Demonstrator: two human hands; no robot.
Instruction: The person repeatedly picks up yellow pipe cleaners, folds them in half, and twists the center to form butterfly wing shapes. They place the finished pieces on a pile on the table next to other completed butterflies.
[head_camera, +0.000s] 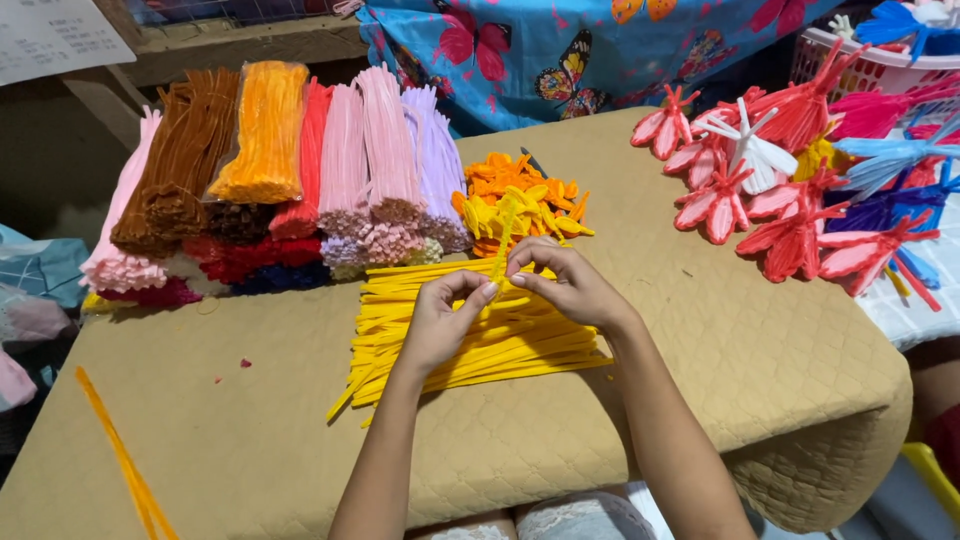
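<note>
Yellow pipe cleaner (503, 238) pinched between left hand (440, 320) and right hand (565, 285).
Lower end hidden behind fingertips; loose yellow stems (470, 350) below on counter (250, 420).

**Bare Forearms, Short Nails, Lace at the Lap**

Both forearms are bare from the bottom edge of the view up to the wrists, with no sleeves, watch, bracelet or rings showing. The left hand (437, 322) and the right hand (566, 285) have slim fingers with short, plain, unpainted nails. Low in the view, between the arms, lies a pale grey-white garment with a lace pattern (583, 519), covering the lap.
</note>
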